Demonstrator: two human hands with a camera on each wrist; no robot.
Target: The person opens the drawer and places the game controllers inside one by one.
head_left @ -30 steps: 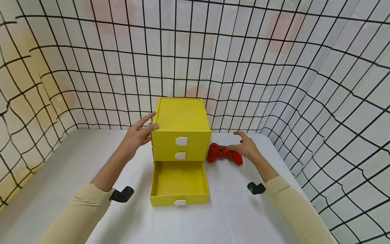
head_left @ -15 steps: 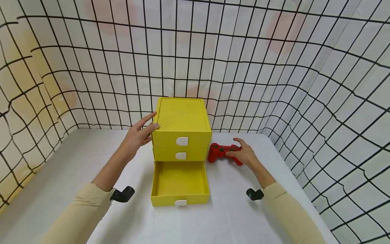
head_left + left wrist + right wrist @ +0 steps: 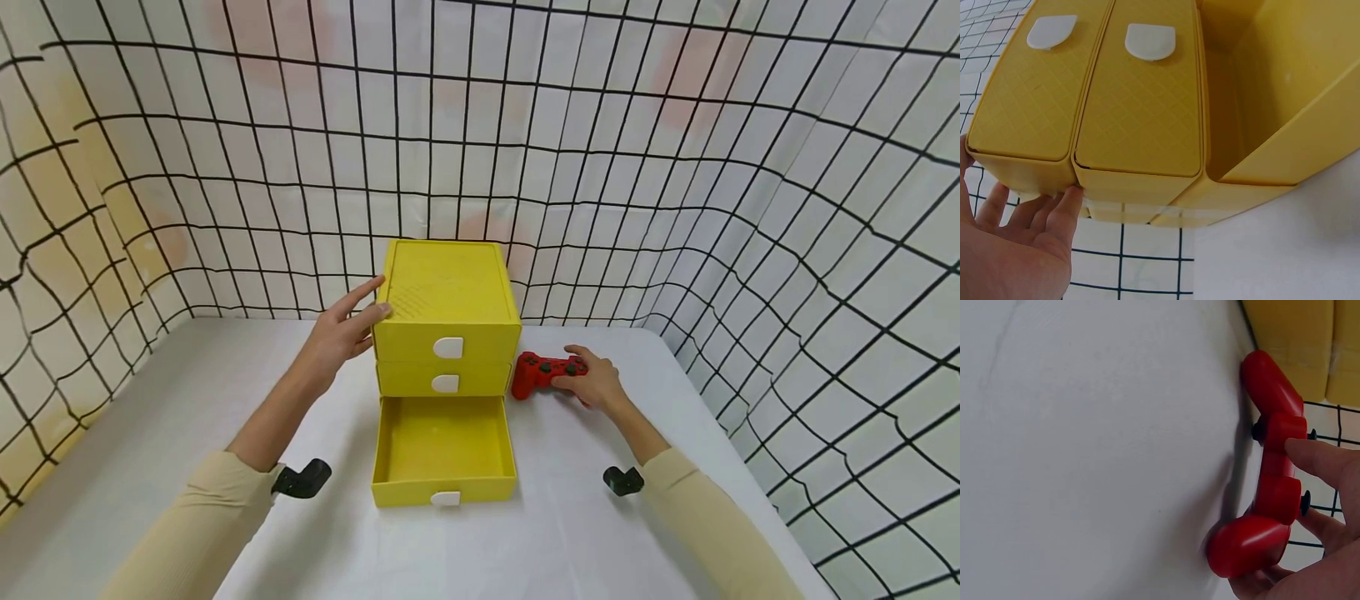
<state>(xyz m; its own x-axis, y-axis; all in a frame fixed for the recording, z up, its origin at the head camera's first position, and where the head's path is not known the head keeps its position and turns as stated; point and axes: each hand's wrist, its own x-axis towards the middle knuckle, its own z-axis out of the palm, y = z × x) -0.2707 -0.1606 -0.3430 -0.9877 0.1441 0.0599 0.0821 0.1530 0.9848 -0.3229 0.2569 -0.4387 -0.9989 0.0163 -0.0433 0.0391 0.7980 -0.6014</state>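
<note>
A yellow drawer unit with white pull tabs stands mid-table. Its bottom drawer is pulled out towards me, while the upper two sit closed. My left hand rests against the unit's left side, thumb at the top edge. In the left wrist view its extended fingers touch that side wall. To the right of the unit lies a red game controller. My right hand holds the controller's right end, hiding part of it. The right wrist view shows the thumb on the controller's near edge and other fingertips around its end.
White cloth covers the table. Black wire mesh rises behind it and along both sides. The drawer unit stands close to the controller's left end. A black wrist-worn device shows at each cuff.
My right hand has moved slightly left and down onto the controller, its fingers closing around the right end. The left hand, drawer unit and controller have stayed in place.
</note>
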